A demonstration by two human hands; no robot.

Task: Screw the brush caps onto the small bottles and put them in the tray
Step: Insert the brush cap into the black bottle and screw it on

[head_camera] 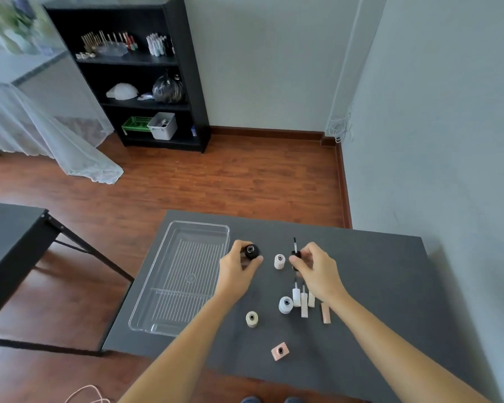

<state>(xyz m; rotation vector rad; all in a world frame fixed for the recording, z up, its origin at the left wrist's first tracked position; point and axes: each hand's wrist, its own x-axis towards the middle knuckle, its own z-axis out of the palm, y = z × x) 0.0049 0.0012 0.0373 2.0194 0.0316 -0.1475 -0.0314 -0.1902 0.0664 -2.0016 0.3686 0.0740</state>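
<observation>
A dark grey desk (376, 286) carries everything, with a black shelf unit (128, 71) standing well behind it against the wall. On the desk's left part lies a clear plastic tray (157, 315), ribbed on its floor, nothing inside it. Just right of the tray's far corner the left hand (239, 266) has its grip clamped on a black bottle (252, 251), fingers curled round it, the open neck facing up. The right hand (314, 269) pinches a black brush cap (296, 254) between thumb and fingers, its thin brush pointing away from the person. Between the two hands stands a white bottle (279, 261), upright and uncapped. Nearer the person are a pale blue-white bottle (286, 304), a cream bottle (252, 319) and a pink square bottle (280, 351), all uncapped and apart from each other. Three white brush caps (303, 301) lie side by side under the right wrist, a pink brush cap (325, 313) just right of them.
</observation>
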